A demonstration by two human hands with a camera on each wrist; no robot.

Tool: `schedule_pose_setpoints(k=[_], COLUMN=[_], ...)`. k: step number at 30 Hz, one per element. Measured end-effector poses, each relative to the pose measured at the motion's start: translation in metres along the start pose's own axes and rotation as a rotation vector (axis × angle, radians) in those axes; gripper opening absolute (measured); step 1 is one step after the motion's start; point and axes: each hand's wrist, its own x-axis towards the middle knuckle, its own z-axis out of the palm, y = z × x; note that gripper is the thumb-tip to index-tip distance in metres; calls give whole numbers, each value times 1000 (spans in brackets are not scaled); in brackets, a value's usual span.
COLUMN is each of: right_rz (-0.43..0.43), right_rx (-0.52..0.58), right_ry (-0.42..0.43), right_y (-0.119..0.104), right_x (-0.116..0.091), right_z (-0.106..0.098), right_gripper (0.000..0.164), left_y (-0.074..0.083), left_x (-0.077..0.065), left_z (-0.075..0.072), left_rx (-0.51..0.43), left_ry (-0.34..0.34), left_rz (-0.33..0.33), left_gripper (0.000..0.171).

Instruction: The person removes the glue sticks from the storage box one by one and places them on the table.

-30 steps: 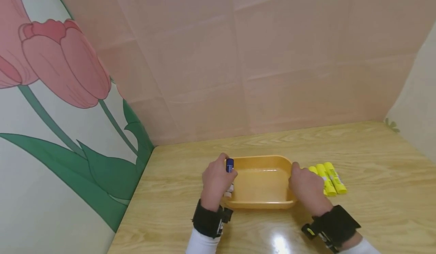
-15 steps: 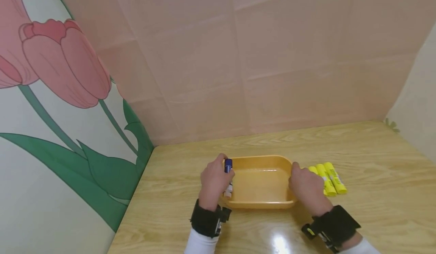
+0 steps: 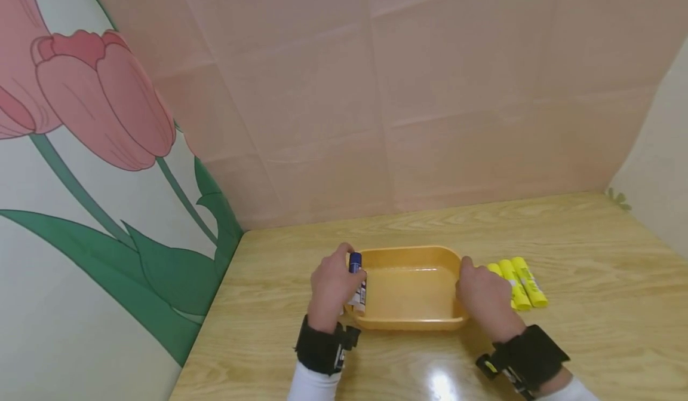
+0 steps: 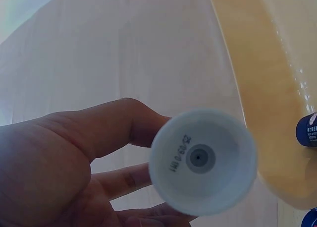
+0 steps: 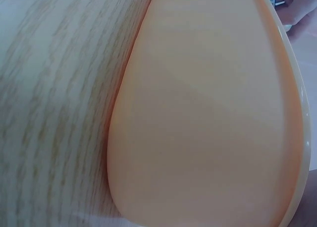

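Observation:
My left hand (image 3: 334, 287) is at the left end of the yellow-orange tray (image 3: 414, 323). It grips a glue stick (image 3: 355, 262) with a dark blue cap, seen over the tray's left side in the head view. In the left wrist view the glue stick's round white base (image 4: 225, 187) faces the camera, between thumb and fingers. Dark blue ends (image 4: 307, 130) of other sticks show at that view's right edge. My right hand (image 3: 484, 293) grips the tray's right rim, thumb on top. The tray's smooth outer wall (image 5: 198, 113) fills the right wrist view.
Yellow tubes (image 3: 529, 281) lie side by side on the table, just right of my right hand, which partly hides them. The wood-grain table (image 3: 258, 341) meets a beige backdrop (image 3: 430, 120) behind the tray. A tulip-patterned panel (image 3: 102, 102) stands at the left.
My left hand has slid slightly left, carrying the blue-capped glue stick toward the tray's left edge. The right hand, tray and yellow tubes stay nearly where they were.

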Motion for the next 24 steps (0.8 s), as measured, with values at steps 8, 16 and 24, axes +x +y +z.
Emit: schedule_pose_setpoints(k=[8, 16, 24], right_rz=[10, 4, 24], right_rx=[-3, -9, -8], right_ry=[-26, -21, -55], right_y=[0, 0, -1], right_x=[1, 0, 2], right_z=[-1, 0, -1], right_gripper=[19, 19, 21], left_y=[0, -1, -4], left_x=[-1, -4, -3], left_z=[-2, -5, -9], left_rx=[15, 12, 27], left_ry=[-2, -13, -18], left_rz=[0, 0, -2], left_gripper=[45, 45, 46])
